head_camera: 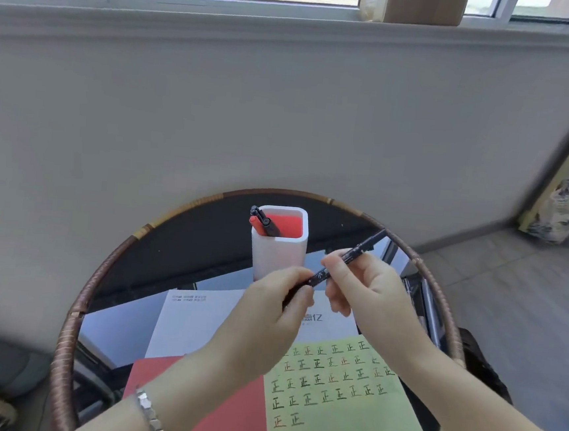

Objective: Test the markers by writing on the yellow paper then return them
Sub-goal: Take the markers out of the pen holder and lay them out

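Note:
Both hands hold one black marker [359, 249] above the table, slanting up to the right. My left hand [267, 320] grips its lower end, which is hidden in the fingers. My right hand [369, 291] pinches the barrel near the middle. The yellow paper [354, 424] lies below, at the front right, with several rows of written characters. Behind the hands stands a white pen holder [278, 252] with a red inside. It contains a red marker [257, 226] and a black marker [268, 222].
The round glass table has a woven rattan rim [99, 268]. A white sheet [194, 324] and a red sheet [231, 413] lie left of the yellow paper. A grey wall and window sill rise behind. Tiled floor lies to the right.

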### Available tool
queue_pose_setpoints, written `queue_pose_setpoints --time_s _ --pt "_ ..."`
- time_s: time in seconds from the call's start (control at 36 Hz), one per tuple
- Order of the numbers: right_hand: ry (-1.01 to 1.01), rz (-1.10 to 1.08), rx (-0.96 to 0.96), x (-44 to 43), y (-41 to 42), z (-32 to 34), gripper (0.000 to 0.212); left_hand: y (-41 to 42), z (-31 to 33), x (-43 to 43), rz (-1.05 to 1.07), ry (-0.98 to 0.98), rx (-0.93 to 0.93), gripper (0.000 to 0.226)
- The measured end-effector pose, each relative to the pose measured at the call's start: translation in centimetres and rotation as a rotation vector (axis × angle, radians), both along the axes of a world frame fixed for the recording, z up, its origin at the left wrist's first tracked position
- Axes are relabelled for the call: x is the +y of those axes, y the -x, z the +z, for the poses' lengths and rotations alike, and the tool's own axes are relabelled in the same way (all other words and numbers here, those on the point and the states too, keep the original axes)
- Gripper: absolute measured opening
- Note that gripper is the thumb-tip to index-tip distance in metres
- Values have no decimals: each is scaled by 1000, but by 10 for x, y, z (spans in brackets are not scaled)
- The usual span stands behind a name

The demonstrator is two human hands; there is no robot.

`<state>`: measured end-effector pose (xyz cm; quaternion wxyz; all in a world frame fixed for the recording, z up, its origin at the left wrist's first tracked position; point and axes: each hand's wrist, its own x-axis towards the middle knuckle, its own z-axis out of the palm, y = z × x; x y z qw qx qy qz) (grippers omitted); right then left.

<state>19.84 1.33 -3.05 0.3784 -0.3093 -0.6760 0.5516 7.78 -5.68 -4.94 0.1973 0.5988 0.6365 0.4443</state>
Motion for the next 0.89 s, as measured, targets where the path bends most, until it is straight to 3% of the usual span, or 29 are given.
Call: queue_pose_setpoints --time_s 0.08,0.25,0.5,0.56,0.64,0.75,0.86,0.89 --pt "-25 33 -5 -3 1 -4 20 -1 -3 -1 3 -76 145 20" --pt "-19 98 8 -6 3 -10 19 0 -12 -5 -15 -144 229 24" --pt "42 153 14 3 -1 -23 20 14 -7 -1 -160 256 -162 26" --pt "19 85 -23 9 0 -20 20 17 -8 3 -101 313 -198 32" --pt "110 -39 -76 33 -5 -11 21 24 -12 6 69 360 -328 23" --pt "205 -90 -468 75 -19 -15 20 32 -19 0 150 296 -261 29" --pt "-79 -142 -843 89 -25 -35 36 33 -23 -3 168 281 -190 29" --pt "-177 -130 -908 87 -25 -39 30 32 -24 -3 163 282 -176 28"
